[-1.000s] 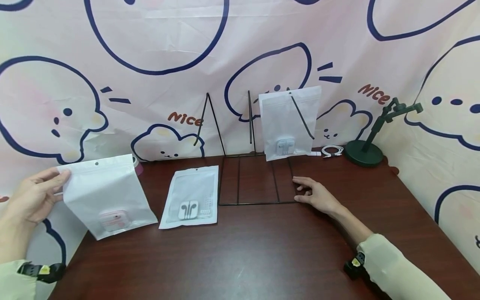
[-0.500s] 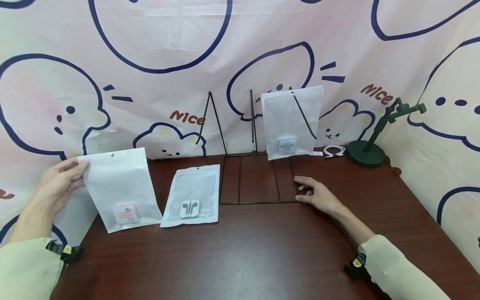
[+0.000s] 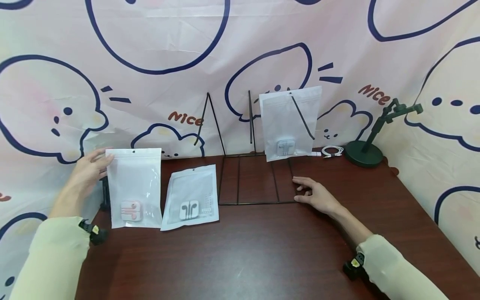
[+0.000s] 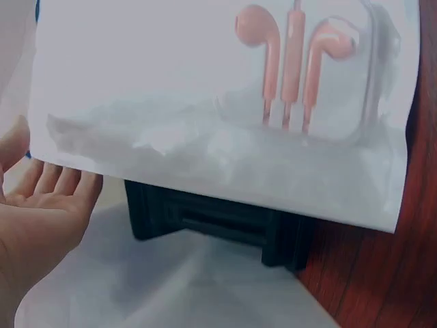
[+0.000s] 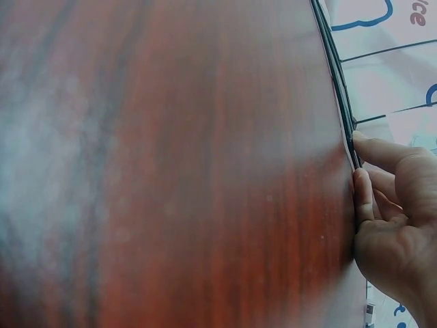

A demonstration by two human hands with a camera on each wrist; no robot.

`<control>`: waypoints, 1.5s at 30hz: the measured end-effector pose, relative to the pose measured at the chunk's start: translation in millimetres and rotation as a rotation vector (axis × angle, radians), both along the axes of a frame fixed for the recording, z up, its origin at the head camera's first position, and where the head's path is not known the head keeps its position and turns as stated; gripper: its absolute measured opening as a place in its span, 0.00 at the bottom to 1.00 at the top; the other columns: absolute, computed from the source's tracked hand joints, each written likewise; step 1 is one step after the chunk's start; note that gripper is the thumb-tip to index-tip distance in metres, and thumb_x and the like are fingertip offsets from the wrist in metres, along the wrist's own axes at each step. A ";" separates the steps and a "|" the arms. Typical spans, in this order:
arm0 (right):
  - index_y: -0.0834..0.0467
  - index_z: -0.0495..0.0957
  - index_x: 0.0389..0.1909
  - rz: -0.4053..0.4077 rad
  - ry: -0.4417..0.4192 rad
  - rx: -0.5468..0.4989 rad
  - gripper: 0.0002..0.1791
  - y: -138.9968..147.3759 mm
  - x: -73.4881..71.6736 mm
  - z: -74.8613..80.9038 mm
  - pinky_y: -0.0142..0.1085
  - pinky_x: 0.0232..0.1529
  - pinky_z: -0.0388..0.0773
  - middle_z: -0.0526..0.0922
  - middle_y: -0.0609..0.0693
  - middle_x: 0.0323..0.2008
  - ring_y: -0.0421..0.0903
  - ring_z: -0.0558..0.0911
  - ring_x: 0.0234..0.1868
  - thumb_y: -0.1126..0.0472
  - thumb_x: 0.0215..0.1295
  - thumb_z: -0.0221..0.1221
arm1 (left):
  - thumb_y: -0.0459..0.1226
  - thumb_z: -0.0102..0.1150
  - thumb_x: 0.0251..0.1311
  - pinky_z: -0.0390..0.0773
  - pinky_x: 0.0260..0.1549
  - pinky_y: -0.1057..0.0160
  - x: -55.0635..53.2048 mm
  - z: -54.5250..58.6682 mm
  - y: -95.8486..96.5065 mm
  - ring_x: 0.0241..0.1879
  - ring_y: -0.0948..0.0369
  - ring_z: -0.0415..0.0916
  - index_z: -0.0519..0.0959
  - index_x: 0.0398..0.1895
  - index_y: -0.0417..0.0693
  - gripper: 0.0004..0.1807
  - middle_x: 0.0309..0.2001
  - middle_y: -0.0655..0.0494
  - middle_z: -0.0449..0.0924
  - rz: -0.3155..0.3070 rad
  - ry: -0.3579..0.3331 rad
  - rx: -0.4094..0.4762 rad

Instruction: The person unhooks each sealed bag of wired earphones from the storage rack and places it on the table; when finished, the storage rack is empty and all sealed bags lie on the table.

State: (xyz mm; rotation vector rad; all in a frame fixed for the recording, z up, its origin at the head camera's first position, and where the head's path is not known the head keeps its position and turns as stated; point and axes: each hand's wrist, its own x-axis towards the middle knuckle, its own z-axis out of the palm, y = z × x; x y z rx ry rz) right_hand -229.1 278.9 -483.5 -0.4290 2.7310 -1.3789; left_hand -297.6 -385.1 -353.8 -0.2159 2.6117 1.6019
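Currently, with both forearms stretched forward, the left hand (image 3: 89, 168) pinches the top-left corner of a white plastic pouch of pink earphones (image 3: 136, 181) at the table's (image 3: 240, 258) left, while the right hand's (image 3: 316, 196) loosely parted fingers touch a black wire rack (image 3: 256, 203), a white pouch of white earphones (image 3: 191, 185) lying between.

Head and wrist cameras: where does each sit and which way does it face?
Head: on the head, facing forward and down at the table; left hand, right hand and sleeves show.
Left wrist: on that wrist, facing the pink-earphone pouch; left hand shows.
Right wrist: on that wrist, facing table and wire rack; right hand shows.
Head and left wrist share that pouch.
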 end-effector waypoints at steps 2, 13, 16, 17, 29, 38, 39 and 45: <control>0.62 0.71 0.73 0.000 0.000 0.000 0.34 0.2 0.1 0.2 0.29 0.46 0.76 0.73 0.59 0.70 0.54 0.79 0.58 0.62 0.68 0.69 | 0.60 0.47 0.75 0.50 0.77 0.39 -5.7 -4.7 4.3 0.78 0.43 0.50 0.42 0.86 0.51 0.46 0.81 0.41 0.50 -0.039 0.004 -0.004; 0.62 0.72 0.73 0.005 0.020 0.008 0.33 -1.6 -2.0 -2.0 0.30 0.47 0.76 0.73 0.59 0.70 0.54 0.79 0.57 0.61 0.68 0.69 | 0.53 0.47 0.80 0.47 0.76 0.35 -19.1 -35.7 23.5 0.78 0.34 0.45 0.39 0.86 0.46 0.44 0.81 0.30 0.43 -0.130 -0.055 -0.015; 0.61 0.72 0.72 -0.001 0.014 0.014 0.33 -1.5 -1.9 -2.6 0.30 0.47 0.77 0.73 0.58 0.70 0.53 0.79 0.57 0.62 0.68 0.69 | 0.52 0.47 0.80 0.46 0.76 0.34 -20.3 -43.7 25.6 0.79 0.34 0.43 0.38 0.85 0.47 0.44 0.82 0.31 0.41 -0.114 -0.081 -0.021; 0.61 0.72 0.72 -0.006 0.011 0.016 0.33 -1.5 -1.8 -2.8 0.30 0.48 0.77 0.73 0.58 0.70 0.53 0.79 0.57 0.62 0.68 0.69 | 0.51 0.47 0.80 0.45 0.76 0.34 -20.5 -46.5 26.2 0.80 0.34 0.41 0.37 0.85 0.46 0.44 0.82 0.32 0.40 -0.111 -0.089 -0.021; 0.62 0.72 0.73 -0.003 0.010 0.006 0.33 -1.9 -1.9 -2.3 0.30 0.49 0.76 0.72 0.59 0.71 0.54 0.78 0.58 0.62 0.68 0.69 | 0.49 0.48 0.80 0.56 0.75 0.37 -23.9 -69.7 41.2 0.79 0.35 0.49 0.41 0.85 0.41 0.43 0.81 0.31 0.44 -0.102 -0.105 -0.077; 0.62 0.71 0.73 0.005 0.013 0.017 0.34 -0.4 -1.2 0.3 0.30 0.48 0.77 0.73 0.59 0.70 0.55 0.78 0.58 0.61 0.69 0.69 | 0.43 0.54 0.78 0.64 0.70 0.36 -19.6 -54.0 85.8 0.74 0.36 0.62 0.60 0.79 0.35 0.34 0.74 0.32 0.65 -0.224 0.104 -0.263; 0.63 0.71 0.73 0.004 0.013 0.015 0.34 -0.3 -1.0 0.8 0.30 0.49 0.77 0.73 0.60 0.70 0.55 0.78 0.58 0.61 0.69 0.68 | 0.43 0.55 0.78 0.65 0.70 0.37 -19.2 -51.8 94.9 0.73 0.37 0.63 0.62 0.78 0.36 0.33 0.73 0.34 0.67 -0.257 0.122 -0.252; 0.63 0.70 0.73 0.008 0.005 0.008 0.34 -0.6 -2.0 -1.6 0.30 0.49 0.77 0.72 0.60 0.70 0.55 0.78 0.59 0.62 0.69 0.68 | 0.45 0.59 0.75 0.71 0.66 0.41 -17.2 -55.5 145.8 0.69 0.43 0.71 0.72 0.73 0.43 0.28 0.68 0.42 0.76 -0.418 0.154 -0.204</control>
